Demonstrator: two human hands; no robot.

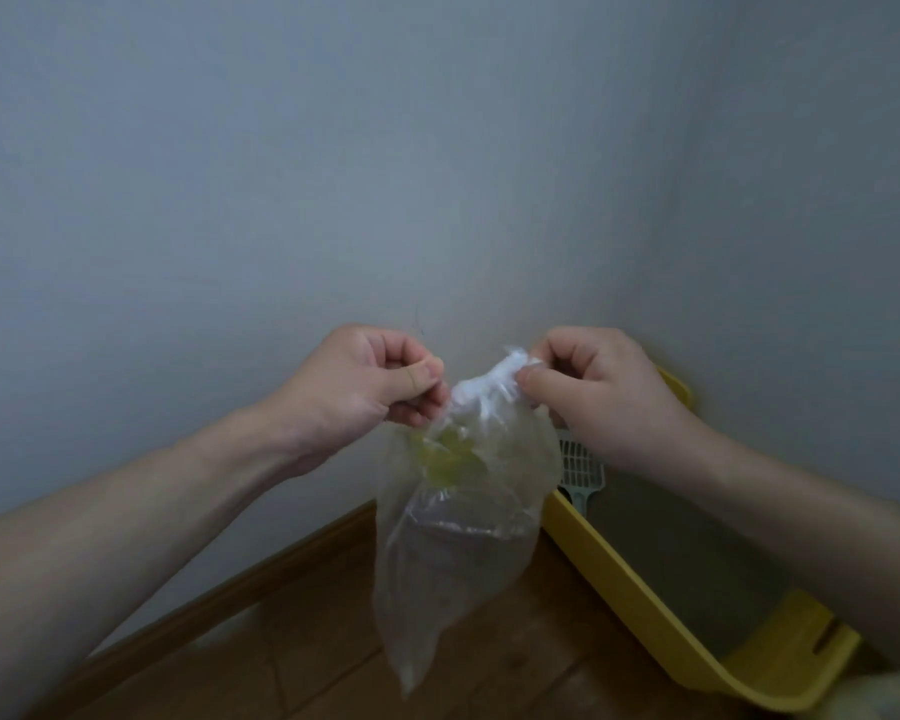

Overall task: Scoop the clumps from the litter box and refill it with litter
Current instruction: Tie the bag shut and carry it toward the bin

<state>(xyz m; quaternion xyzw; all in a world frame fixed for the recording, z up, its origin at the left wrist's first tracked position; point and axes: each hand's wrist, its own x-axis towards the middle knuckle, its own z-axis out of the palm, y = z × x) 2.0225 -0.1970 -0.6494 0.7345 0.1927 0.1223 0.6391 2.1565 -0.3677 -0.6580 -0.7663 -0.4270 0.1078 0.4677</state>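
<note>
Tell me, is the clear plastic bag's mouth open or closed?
Closed: the clear plastic bag is bunched at its mouth, pinched by left hand and right hand. Knotted: cannot tell.

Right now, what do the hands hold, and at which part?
Both the left hand and the right hand pinch the clear plastic bag at its bunched top edge.

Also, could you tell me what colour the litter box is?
Yellow litter box, seen in the head view.

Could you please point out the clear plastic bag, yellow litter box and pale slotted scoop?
Clear plastic bag [463, 537]: head view, hanging body.
Yellow litter box [619, 579]: head view, near wall.
Pale slotted scoop [580, 465]: head view, slotted blade.
</note>
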